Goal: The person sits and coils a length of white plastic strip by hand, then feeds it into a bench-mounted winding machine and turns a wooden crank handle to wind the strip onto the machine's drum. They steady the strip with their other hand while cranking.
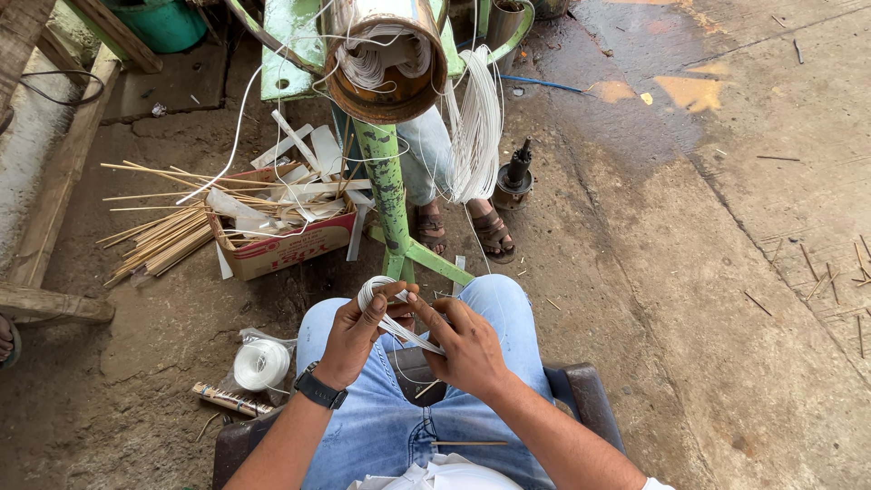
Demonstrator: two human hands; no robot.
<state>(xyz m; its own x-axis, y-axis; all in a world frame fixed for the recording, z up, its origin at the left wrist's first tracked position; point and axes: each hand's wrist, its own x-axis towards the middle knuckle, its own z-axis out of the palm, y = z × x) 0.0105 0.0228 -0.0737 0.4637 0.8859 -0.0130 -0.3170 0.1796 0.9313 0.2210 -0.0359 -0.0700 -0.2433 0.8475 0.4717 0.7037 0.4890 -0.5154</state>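
I sit with my knees apart over the dirt floor (635,272), both hands up in front of my lap. My left hand (356,331) is curled shut around a small coil (376,292) of white strip, thumb on top and fingers wrapped under it; a watch (319,388) sits on that wrist. My right hand (464,343) pinches the loose end of the same strip, which runs slanting from the coil down between my thumb and forefinger, the other fingers half bent beside it. The coil hangs just above my knees, right in front of the green stand (392,195).

On top of that stand sits a rusty drum (386,54) with more white strip inside, and a long hank (476,127) of strips hangs from it at the right. Behind the stand another person's sandalled feet (463,231) show. To the left lies a cardboard box (286,245) stuffed with scraps, with a bundle of thin sticks (159,231) beside it. By my left knee a white spool (261,363) rests in a clear bag.
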